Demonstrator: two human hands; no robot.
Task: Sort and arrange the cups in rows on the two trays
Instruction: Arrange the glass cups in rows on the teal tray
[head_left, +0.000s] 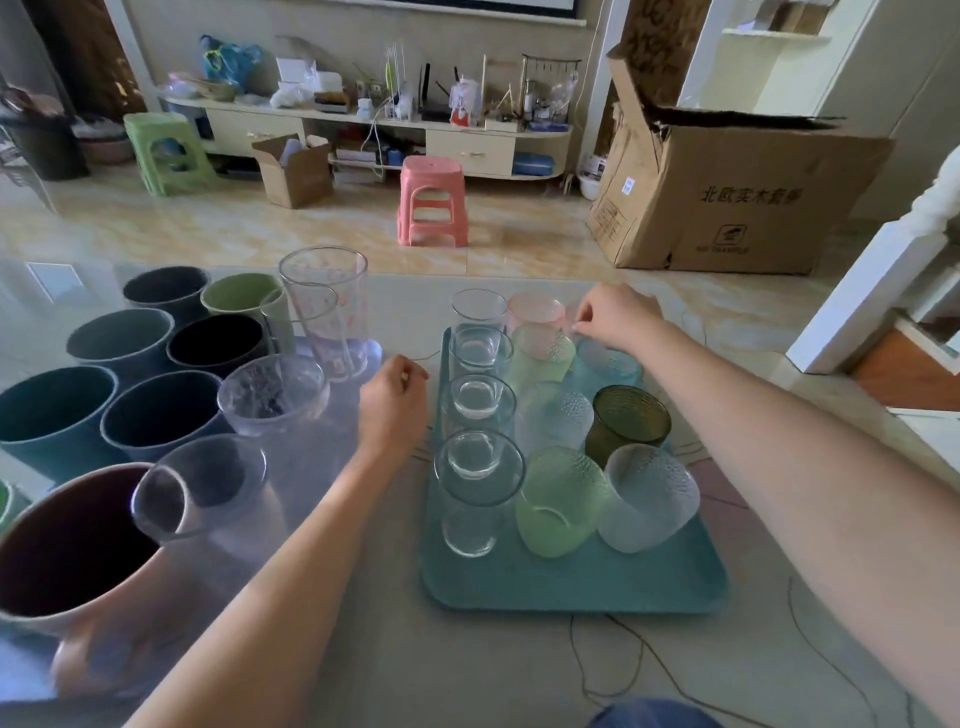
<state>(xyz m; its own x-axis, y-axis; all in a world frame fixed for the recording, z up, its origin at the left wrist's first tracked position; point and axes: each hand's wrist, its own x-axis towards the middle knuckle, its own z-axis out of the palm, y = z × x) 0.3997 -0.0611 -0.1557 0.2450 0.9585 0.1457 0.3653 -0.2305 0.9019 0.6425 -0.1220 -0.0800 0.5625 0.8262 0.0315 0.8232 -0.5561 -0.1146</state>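
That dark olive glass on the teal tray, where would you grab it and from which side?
Grip the dark olive glass around its upper wall near the rim, coming from above and the right: it stands upright and open-topped, with a frosted clear cup crowding the near side and other cups on its left.

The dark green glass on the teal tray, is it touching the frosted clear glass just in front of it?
Cannot tell. In the head view the dark green glass sits right behind the frosted clear glass, whose rim overlaps its base, so no gap or contact shows plainly.
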